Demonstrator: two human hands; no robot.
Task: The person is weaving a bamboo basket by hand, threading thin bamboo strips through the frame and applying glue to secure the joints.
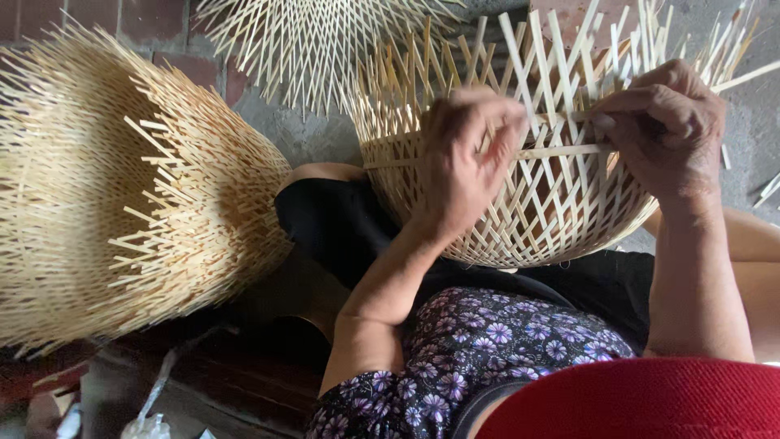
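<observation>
Brick wall (pixel 162 41) behind; on her lap, a half-woven basket (pixel 528 203). Left hand (pixel 463 162) and right hand (pixel 662 130) both pinch one horizontal strip (pixel 561 151).

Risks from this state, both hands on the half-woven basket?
1. The right hand pinches the horizontal strip between crossing stakes; it could kink or snap.
2. The left hand presses the basket, which rests on the lap; it could roll.
3. Loose stake ends stick up near both hands and could poke fingers.
</observation>
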